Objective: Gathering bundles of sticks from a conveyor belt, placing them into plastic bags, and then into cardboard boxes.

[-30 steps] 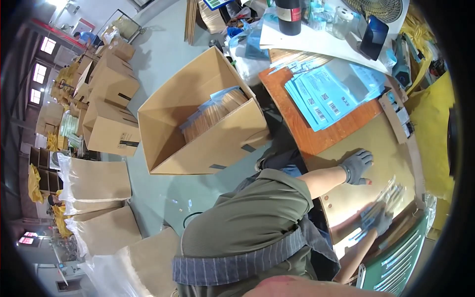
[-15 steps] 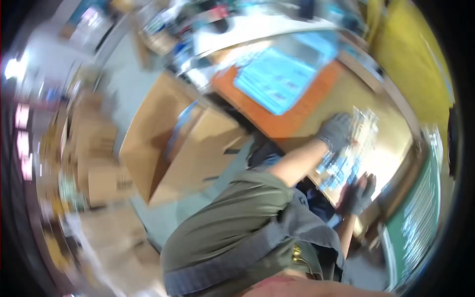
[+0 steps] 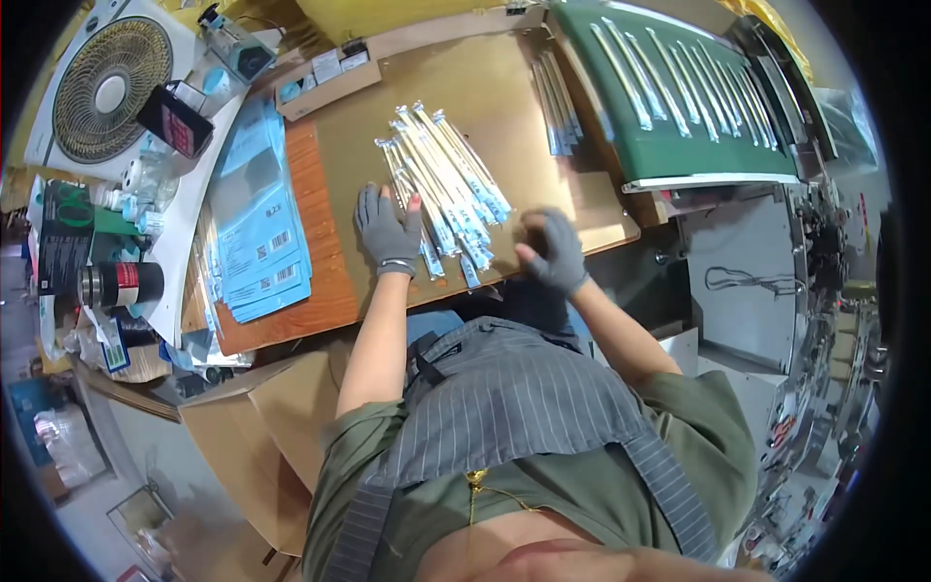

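A loose pile of slim pale sticks in clear wrappers with blue ends (image 3: 446,179), which look like packed chopsticks, lies on the brown board (image 3: 349,145). My left hand (image 3: 388,228), in a grey glove with bare thumb tip, lies along the pile's left side, fingers stretched, thumb touching or very near the sticks. To the right of the pile's near end, my right hand (image 3: 555,252) hovers at the board's front edge. Its fingers are slightly bent and blurred, thumb apart, and nothing shows in it.
A green conveyor belt (image 3: 621,145) at the far right carries several wrapped sticks. More sticks (image 3: 557,102) lie beside it. Blue printed bags (image 3: 257,228) are stacked on the left. Behind stands a small carton (image 3: 330,82); a fan (image 3: 110,92) and flask (image 3: 121,284) sit farther left. An open box (image 3: 257,417) stands below.
My view has swung, bringing the conveyor fully into sight and the open box lower. My right hand now stands apart from the sticks; the left stays beside them. The earlier frame is blurred.
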{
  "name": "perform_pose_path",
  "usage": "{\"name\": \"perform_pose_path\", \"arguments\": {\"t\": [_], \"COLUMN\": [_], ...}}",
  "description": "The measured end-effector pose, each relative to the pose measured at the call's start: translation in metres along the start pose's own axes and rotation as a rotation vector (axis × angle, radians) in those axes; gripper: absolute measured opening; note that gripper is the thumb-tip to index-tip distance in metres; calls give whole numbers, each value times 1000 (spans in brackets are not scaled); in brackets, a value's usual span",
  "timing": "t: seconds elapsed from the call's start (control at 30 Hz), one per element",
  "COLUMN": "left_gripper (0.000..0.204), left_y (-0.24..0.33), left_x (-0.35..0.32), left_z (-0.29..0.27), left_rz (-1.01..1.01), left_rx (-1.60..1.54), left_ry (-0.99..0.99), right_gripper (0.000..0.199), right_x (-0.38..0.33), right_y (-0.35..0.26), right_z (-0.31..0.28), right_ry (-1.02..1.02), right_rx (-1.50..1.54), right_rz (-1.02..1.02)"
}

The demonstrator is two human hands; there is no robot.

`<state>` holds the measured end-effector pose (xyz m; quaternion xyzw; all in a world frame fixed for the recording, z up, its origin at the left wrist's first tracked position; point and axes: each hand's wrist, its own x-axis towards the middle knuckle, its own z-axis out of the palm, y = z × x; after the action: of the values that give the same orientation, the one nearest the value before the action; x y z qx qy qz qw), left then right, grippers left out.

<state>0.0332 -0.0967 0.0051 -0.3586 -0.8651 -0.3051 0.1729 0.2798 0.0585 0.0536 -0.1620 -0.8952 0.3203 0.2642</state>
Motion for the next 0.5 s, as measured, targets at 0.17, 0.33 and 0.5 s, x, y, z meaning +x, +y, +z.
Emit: {"name": "perform_pose_path", "arguments": {"t": [0.17, 0.33, 0.5], "left_gripper": [56, 60, 68], "left_y": [7, 7, 15], "left_x": [4, 7, 11], "left_z": [-9, -7, -2], "left_rz": [58, 60, 74], "left_rx": [7, 7, 26], "left_ry": [-24, -49, -102], "right_gripper": [22, 16, 13], "right_x": [-19, 26, -4], "right_y": [-56, -60, -56], "right_z": [35, 68, 63], "right_ry": [-233, -140, -259], "right_rx": [154, 297, 215], "right_rz": [-304, -253, -320]}}
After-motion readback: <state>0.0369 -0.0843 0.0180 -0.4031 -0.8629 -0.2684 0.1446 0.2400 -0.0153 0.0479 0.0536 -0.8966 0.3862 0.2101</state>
